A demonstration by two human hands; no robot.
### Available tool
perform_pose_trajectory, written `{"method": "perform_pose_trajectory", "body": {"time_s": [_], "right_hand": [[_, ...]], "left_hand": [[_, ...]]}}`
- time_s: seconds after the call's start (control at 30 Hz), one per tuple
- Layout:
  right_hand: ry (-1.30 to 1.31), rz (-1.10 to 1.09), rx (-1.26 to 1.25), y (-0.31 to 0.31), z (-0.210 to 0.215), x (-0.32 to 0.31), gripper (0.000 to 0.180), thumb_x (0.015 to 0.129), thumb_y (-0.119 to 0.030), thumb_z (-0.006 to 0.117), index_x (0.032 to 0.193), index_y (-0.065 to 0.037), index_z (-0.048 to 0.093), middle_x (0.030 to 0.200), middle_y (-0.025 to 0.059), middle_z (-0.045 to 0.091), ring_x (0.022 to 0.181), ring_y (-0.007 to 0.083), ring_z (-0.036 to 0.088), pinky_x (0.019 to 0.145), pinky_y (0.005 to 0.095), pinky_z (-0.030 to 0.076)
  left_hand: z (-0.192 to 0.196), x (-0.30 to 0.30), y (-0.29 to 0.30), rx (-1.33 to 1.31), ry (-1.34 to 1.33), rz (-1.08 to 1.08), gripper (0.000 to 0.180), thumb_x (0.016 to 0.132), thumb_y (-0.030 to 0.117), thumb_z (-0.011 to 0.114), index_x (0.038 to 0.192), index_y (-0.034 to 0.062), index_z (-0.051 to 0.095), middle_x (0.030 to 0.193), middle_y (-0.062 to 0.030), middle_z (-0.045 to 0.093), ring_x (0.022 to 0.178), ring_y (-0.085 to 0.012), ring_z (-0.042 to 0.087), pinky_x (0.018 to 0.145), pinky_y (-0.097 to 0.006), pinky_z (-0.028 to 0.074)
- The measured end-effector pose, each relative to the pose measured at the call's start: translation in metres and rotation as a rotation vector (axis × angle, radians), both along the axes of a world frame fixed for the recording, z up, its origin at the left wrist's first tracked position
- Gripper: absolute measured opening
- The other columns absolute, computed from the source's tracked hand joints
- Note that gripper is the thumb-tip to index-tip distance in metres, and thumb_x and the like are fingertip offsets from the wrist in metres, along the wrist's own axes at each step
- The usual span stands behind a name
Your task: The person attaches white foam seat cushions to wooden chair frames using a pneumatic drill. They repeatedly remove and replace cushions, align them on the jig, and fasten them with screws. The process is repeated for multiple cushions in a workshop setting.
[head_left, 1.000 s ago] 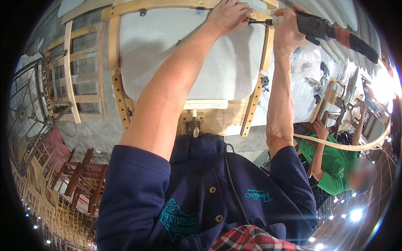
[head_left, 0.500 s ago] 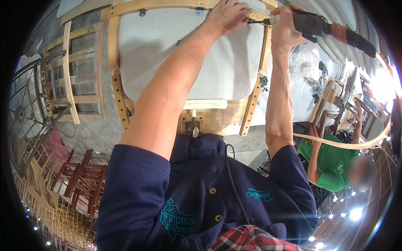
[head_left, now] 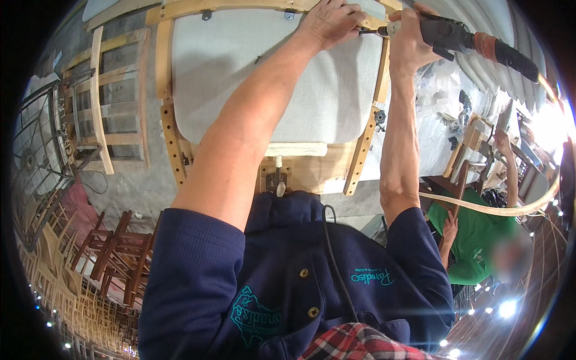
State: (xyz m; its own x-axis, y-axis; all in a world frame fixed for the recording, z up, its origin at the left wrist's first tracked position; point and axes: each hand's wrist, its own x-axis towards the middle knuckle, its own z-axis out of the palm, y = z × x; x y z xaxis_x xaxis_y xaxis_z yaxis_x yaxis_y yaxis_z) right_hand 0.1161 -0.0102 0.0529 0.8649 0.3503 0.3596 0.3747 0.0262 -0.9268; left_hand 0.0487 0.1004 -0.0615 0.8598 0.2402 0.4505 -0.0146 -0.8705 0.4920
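My right hand is wrapped round a dark power driver held sideways, its thin bit pointing left. At the top wooden rail, my left hand is closed with bent fingers beside the bit's tip. Whatever those fingers pinch is hidden. Beneath my left forearm lies a light grey padded panel with rounded corners. Small dark metal brackets show along its far edge. A pale wooden frame runs round the panel, partly covered by my left hand at the top.
A wooden clamping jig with drilled side bars and a clamp stands close to my body. Slatted wooden frames and a black wire rack are at left. At right, a co-worker in green handles wooden parts near a pale hose.
My hands and the driver stay almost in place, with the view shifting slightly. At right, the co-worker's hands and body have moved, one hand now lower on a wooden piece.
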Motion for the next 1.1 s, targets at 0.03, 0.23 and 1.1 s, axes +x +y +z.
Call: {"method": "perform_pose_trajectory", "body": {"time_s": [0.03,0.23,1.1], "right_hand": [[0.036,0.032,0.032,0.0,-0.003,0.001,0.027,0.093,-0.004,0.062,0.118,-0.001,0.054,0.078,0.0054,0.065,0.059,0.0079,0.053,0.054,0.0237,0.044],[0.069,0.032,0.075,-0.002,-0.009,0.005,0.027,0.094,-0.004,0.062,0.12,-0.003,0.053,0.077,0.0055,0.064,0.058,0.0074,0.051,0.053,0.0231,0.042],[-0.009,-0.035,0.023,-0.002,-0.011,0.006,0.027,0.09,0.0,0.064,0.116,0.0,0.058,0.075,0.0067,0.066,0.057,0.0098,0.055,0.053,0.0247,0.045]], "left_hand": [[0.0,-0.001,0.001,0.002,-0.005,0.005,0.035,0.08,0.025,0.076,0.112,0.0109,0.07,0.117,-0.0047,0.066,0.109,-0.0296,0.057,0.097,-0.044,0.048],[-0.003,0.002,0.0,0.0,-0.015,-0.001,0.035,0.08,0.024,0.076,0.111,0.0109,0.07,0.116,-0.0045,0.066,0.108,-0.0295,0.057,0.095,-0.044,0.049],[0.004,-0.002,0.001,0.002,0.031,-0.001,0.031,0.082,0.025,0.075,0.11,0.0121,0.07,0.113,-0.0037,0.065,0.107,-0.0287,0.057,0.095,-0.042,0.049]]}}
